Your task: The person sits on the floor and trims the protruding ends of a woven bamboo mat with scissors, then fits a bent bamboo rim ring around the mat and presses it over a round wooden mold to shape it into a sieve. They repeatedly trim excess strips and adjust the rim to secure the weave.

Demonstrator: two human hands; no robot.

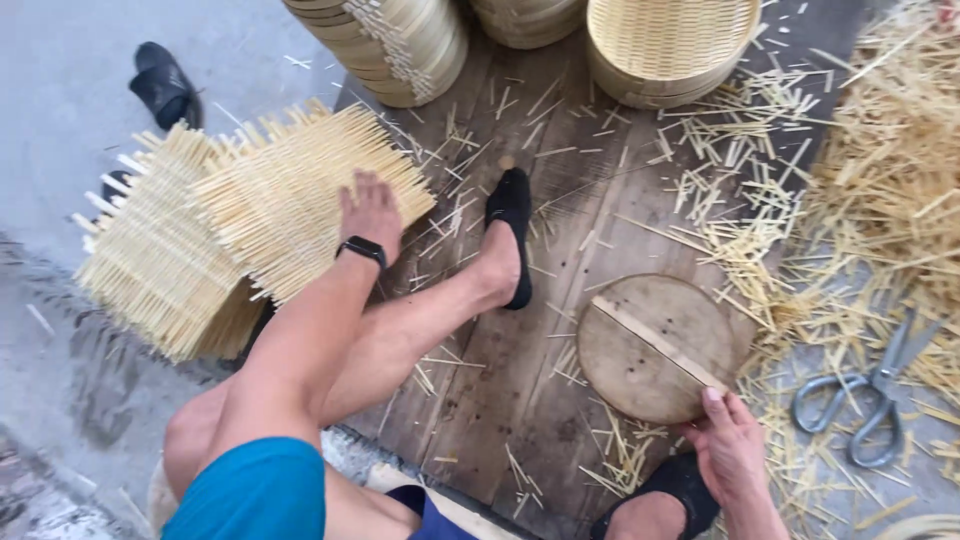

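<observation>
**Handling: woven mat and disc**

Left hand [370, 212], fingers spread flat, presses the top mat [300, 205] of the stack left of the foot [510, 240]. Mat appears light, stiff, brittle-edged; grip at edges. Right hand [733, 448], fingers curled, holds the disc [650, 345] rim, right of the foot.
</observation>
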